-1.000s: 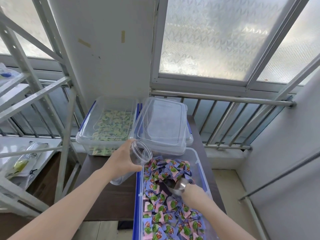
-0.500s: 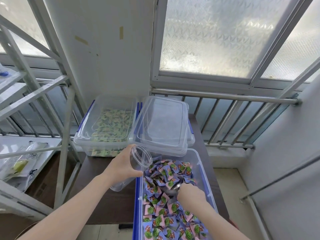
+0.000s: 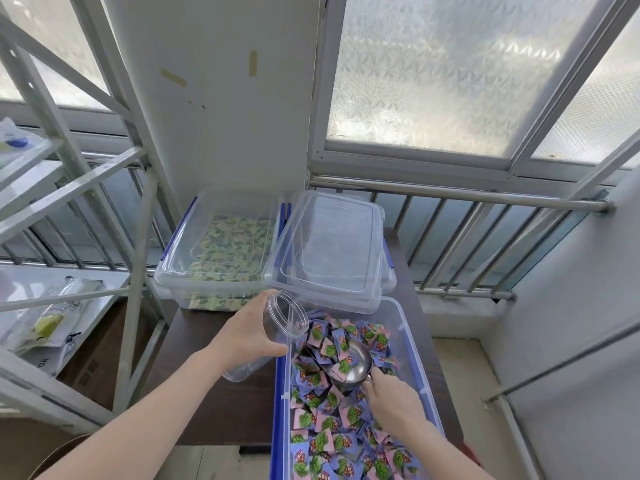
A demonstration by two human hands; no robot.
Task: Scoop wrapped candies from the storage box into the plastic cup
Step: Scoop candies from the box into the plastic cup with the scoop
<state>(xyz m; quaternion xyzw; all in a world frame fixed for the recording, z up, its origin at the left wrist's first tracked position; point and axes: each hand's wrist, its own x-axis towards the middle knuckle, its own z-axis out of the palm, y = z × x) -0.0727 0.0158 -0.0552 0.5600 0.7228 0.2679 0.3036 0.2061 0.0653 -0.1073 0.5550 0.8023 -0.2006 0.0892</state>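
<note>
A clear storage box (image 3: 407, 327) with a blue left rim stands open at the near right of the table, full of pink, blue and green wrapped candies (image 3: 332, 441). My right hand (image 3: 393, 403) grips the handle of a metal scoop (image 3: 353, 365), which sits raised among the candies with a few in its bowl. My left hand (image 3: 247, 336) holds an empty clear plastic cup (image 3: 285, 315) tilted at the box's left rim, its mouth facing the scoop.
A lidded clear box of green candies (image 3: 221, 251) stands at the back left of the dark table (image 3: 221, 403). A loose clear lid (image 3: 329, 251) rests behind the open box. Metal shelving (image 3: 69, 202) stands left, a railing (image 3: 485, 199) and wall right.
The scoop has come up out of the candies with a few in its bowl, and my right hand has drawn back a little. The cup has stayed at the box's rim.
</note>
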